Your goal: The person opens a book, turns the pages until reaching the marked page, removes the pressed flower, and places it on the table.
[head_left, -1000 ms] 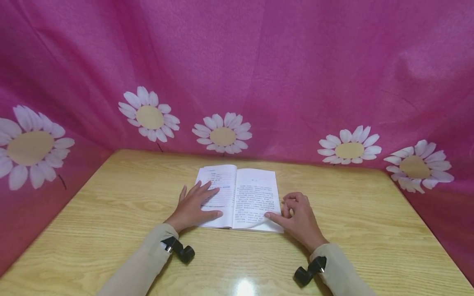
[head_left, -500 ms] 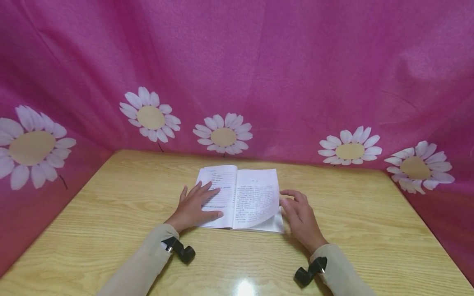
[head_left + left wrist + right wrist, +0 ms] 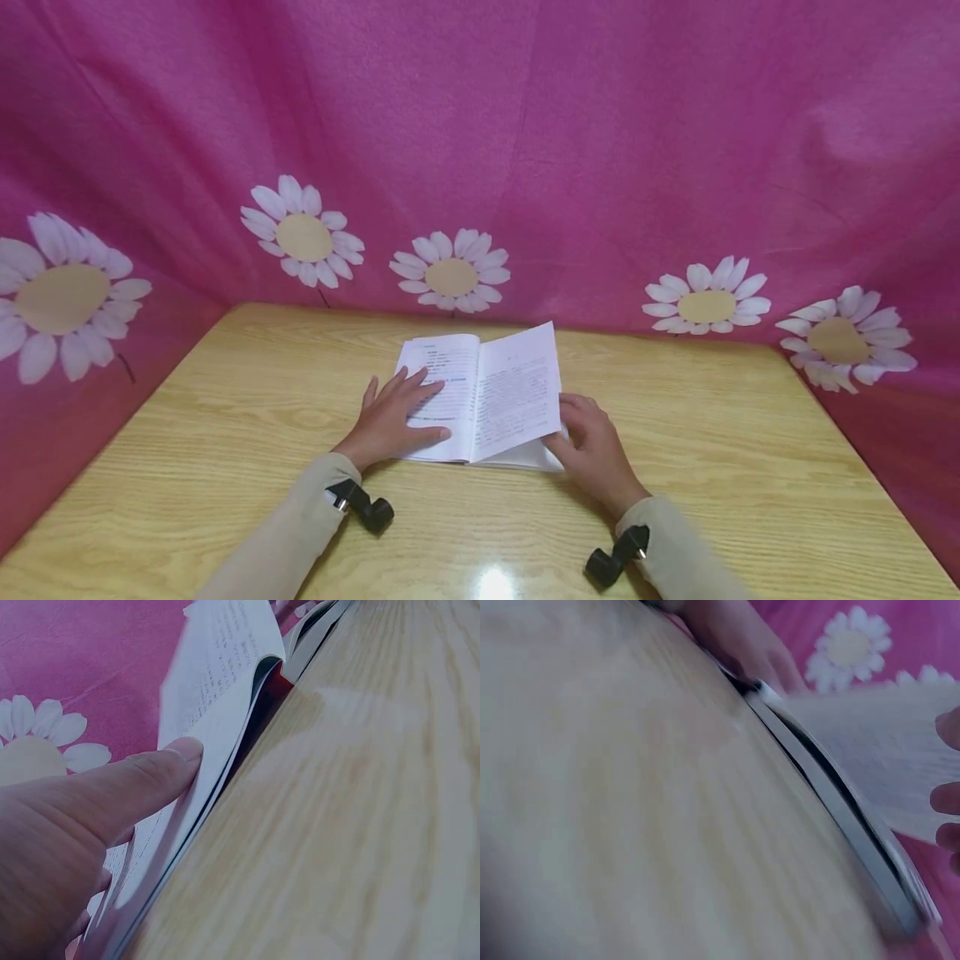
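An open book (image 3: 442, 400) with printed white pages lies on the table. On its left page my left hand (image 3: 390, 421) rests with fingers spread; in the left wrist view its thumb (image 3: 150, 776) lies on the paper near the lower edge. The right-hand page (image 3: 517, 392) is a single leaf lifted at a slant, its outer corner raised. My right hand (image 3: 596, 454) is at the leaf's outer edge, with fingers loosely bent and fingertips partly hidden behind it. In the right wrist view, several fingertips (image 3: 946, 799) show beside the raised leaf (image 3: 877, 750).
The wooden table (image 3: 247, 400) surrounds the book. A pink cloth (image 3: 585, 167) printed with white daisies hangs behind it and along both sides. Black camera mounts (image 3: 367, 507) sit on both sleeves. A bright reflection marks the table's front.
The right leaf has risen from a curled lower corner to a raised slant. My right hand has shifted left, and its fingertips now go behind the leaf. My left hand stays in place.
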`<state>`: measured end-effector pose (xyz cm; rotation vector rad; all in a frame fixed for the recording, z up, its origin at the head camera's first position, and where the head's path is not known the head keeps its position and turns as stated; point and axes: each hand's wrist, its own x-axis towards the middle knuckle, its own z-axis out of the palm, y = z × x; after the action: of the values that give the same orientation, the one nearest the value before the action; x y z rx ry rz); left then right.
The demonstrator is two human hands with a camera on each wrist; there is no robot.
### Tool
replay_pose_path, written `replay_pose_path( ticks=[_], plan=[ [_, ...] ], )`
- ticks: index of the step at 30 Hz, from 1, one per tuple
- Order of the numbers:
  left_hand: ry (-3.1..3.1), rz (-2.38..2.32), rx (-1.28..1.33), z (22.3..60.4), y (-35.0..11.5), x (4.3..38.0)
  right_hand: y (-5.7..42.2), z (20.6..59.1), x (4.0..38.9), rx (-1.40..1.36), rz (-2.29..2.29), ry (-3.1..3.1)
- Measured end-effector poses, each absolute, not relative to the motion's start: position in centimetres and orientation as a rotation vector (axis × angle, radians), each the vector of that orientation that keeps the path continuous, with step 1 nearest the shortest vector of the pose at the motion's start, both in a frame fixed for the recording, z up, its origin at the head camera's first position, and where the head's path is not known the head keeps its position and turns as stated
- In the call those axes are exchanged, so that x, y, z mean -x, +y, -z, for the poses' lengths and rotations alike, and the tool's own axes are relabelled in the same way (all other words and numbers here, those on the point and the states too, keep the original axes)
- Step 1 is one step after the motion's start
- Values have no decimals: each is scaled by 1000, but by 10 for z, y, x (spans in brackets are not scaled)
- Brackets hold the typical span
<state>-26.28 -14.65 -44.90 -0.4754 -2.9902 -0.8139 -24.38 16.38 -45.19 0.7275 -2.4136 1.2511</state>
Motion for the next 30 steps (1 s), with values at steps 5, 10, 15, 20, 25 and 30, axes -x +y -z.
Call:
replay_pose_path(
  ticks=[5, 10, 15, 20, 25, 30],
  plan=[
    [-2984, 817, 478, 450, -146, 264, 138, 452, 236, -871, -1206, -2342],
    [-2984, 811, 481, 451, -145, 264, 115, 454, 228, -913, -1209, -2319],
    [-2966, 799, 496, 452, -146, 265, 100, 454, 223, -920, -1262, -2355],
    [-2962, 783, 505, 454, -147, 265, 94, 454, 221, -921, -1255, -2420],
    [-2948, 789, 503, 455, -149, 265, 92, 452, 219, -947, -1245, -2478],
    [-2888, 849, 520, 455, -149, 266, 93, 452, 218, -1001, -1256, -2548]
  ],
)
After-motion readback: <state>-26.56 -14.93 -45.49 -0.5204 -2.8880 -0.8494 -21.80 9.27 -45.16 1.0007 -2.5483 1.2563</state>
